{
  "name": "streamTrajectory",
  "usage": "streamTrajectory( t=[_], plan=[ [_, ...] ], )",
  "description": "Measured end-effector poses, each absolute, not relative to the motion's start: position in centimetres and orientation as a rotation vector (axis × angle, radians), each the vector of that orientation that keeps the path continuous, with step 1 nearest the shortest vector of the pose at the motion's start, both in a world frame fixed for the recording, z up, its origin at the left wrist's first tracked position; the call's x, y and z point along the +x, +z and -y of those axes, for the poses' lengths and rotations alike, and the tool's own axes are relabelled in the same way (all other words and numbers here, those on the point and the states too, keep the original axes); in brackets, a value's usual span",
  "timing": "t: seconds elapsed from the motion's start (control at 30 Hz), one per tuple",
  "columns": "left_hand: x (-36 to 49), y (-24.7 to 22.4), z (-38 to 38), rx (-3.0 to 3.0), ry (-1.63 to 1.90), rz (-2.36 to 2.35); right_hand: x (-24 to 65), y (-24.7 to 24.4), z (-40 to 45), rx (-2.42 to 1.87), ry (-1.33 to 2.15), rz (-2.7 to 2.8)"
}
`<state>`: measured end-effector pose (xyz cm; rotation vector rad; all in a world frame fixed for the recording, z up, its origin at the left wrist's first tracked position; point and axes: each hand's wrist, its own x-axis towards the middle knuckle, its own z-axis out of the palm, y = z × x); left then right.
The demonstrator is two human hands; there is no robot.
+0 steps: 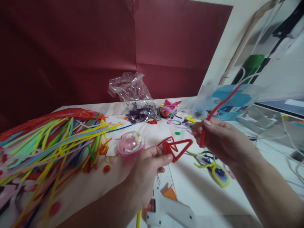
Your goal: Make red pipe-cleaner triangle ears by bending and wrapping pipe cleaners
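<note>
Between thumb and fingers, my left hand (152, 161) pinches a red pipe cleaner shape (182, 149) bent into triangular loops. My right hand (219, 134), a little higher and to the right, grips a separate straight red pipe cleaner (222, 103) that slants up and away. The two red pieces are apart. Just left of my left hand is a clear-topped pink ball (130, 144) with small colourful bits inside. Under my right hand lies a yellow and blue pipe cleaner piece with eye-like spots (219, 172).
A large heap of coloured pipe cleaners (59, 139) covers the left. At the back are a clear plastic bag (133, 87) and a pink pipe cleaner figure (169, 109). A white glue gun (169, 212) lies at the front. Cables and a blue-printed bag (232, 98) are on the right.
</note>
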<state>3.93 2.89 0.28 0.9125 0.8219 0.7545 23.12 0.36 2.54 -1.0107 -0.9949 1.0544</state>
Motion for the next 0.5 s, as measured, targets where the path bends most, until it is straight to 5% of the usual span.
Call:
streamTrajectory(
  t=[0.37, 0.5],
  plan=[
    [2.9, 1.6, -3.4, 0.856, 0.569, -0.507, 21.1, -0.9, 0.6, -0.893, 1.643, 1.290],
    [1.8, 3.2, -4.6, 0.980, 0.827, -0.580, 22.2, -0.4, 0.6, -1.177, 1.521, 1.495]
  ],
)
